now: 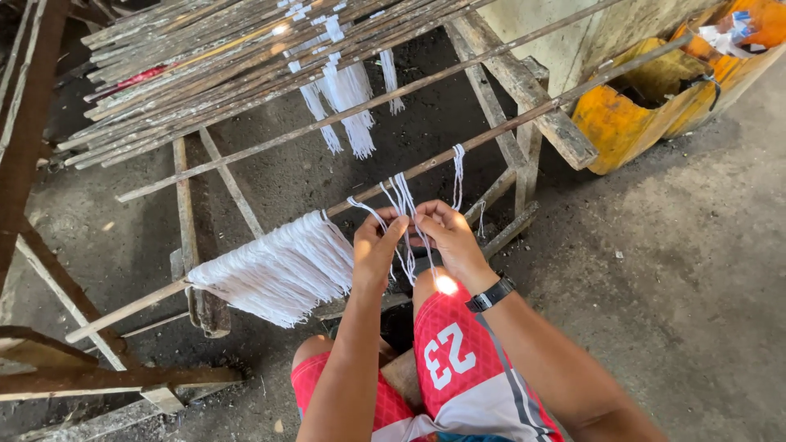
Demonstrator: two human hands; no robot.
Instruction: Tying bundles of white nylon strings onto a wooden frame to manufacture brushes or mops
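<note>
Both hands pinch white string: left hand (375, 250) and right hand (446, 235) meet w/ fingertips closed on thin strands (404, 214) hanging off a long slanted wooden rod (524, 121).

Underfoot and all around the grip: rough grey concrete floor (704, 270), dusty, darker toward upper left. Far upper right of the hands, yellow worn bins (630, 123), boxy, scuffed, w/ a clear wrapper w/ a blue patch on the rim; print too small to tell. Above the hands, thick pile of grey sticks (205, 57), some w/ white tassels dangling. Crossed timber frame (524, 90) carries the rods, weathered. Just left of the grip, dense fringe of white strings (278, 274) draped on the same rod. Below the grip, red patterned shorts (458, 360) w/ white trim. Black wristwatch (490, 295) on right wrist.
</note>
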